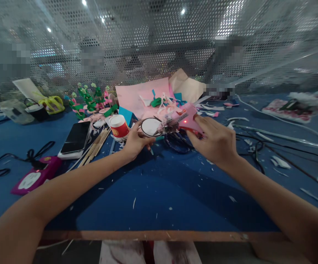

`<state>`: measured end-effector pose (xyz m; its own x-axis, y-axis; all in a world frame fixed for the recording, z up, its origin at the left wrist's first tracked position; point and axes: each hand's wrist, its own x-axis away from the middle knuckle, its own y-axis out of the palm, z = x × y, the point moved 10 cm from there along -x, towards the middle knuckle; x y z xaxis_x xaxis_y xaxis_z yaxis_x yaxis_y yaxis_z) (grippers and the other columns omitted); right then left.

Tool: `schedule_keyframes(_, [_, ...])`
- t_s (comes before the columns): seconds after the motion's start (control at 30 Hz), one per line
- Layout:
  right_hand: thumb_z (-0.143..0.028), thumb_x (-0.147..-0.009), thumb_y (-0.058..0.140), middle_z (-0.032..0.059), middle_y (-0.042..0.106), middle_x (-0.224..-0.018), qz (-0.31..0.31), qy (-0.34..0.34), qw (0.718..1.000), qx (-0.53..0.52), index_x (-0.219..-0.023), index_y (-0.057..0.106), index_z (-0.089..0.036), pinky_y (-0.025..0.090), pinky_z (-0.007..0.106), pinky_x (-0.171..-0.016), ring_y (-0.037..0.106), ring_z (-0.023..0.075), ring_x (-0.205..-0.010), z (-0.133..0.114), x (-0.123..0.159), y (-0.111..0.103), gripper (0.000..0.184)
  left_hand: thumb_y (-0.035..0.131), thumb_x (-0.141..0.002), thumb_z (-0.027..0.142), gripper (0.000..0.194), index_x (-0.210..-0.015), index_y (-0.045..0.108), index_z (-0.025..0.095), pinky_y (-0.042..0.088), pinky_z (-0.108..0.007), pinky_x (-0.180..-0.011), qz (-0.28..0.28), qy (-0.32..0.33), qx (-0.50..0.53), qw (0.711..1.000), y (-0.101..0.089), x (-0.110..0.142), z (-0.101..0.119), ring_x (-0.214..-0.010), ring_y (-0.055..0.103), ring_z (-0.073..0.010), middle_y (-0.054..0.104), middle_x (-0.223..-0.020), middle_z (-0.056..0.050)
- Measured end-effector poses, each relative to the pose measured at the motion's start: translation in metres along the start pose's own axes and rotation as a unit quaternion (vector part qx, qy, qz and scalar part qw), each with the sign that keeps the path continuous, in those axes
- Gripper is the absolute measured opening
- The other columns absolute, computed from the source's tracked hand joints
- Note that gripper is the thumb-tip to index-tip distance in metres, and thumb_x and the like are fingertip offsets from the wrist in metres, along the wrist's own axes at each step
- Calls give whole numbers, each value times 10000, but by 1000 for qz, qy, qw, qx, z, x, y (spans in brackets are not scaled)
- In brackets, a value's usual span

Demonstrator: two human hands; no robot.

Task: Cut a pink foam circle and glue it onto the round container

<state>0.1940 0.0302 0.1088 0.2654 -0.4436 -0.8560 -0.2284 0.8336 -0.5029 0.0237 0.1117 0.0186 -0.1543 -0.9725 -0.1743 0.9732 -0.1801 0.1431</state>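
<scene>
My right hand point(216, 141) is closed round a pink glue gun point(185, 119) with a red light lit on its side; its nozzle points left. My left hand point(135, 141) pinches a small white disc with a dark rim point(150, 127), holding it right at the gun's nozzle. Both hands hover over the blue table point(159, 190), just in front of a pile of pink paper point(139, 97) and green and white paper scraps.
A red-and-white jar point(119, 127), wooden sticks point(95, 146), a phone point(75, 138) and a magenta device with a black cable point(35, 176) lie left. Green and pink paper flowers point(90, 102) and yellow scissors point(53, 103) stand behind. Cables run right. A perforated screen closes the back.
</scene>
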Motion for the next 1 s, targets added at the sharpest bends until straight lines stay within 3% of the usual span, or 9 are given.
schedule_keyframes(0.4, [-185,-808,539,121,722,-970,-14,26,999,-41,-1123,645,-184,540,366,-677,684,273,-876,22,4,11,332,780,-534,69,817,-1275,449,163,424,-162,-353,35,-6,13,999,-5,-1,-1,-456,573,-99,635,-675,13])
schedule_keyframes(0.63, [-210,-811,553,114,727,-953,0,31,999,-22,-1095,656,-194,532,369,-660,686,272,-854,26,2,6,303,776,-533,64,853,-1301,430,196,408,-154,-338,35,3,14,999,-6,-2,0,-416,549,-84,639,-656,32])
schedule_keyframes(1.0, [-413,-808,580,114,717,-876,25,27,999,37,-1076,649,-156,479,320,-582,667,244,-758,17,-1,-3,378,771,-555,77,879,-1341,397,192,424,-168,-360,32,1,2,999,-6,-1,-2,-459,566,-107,619,-621,27])
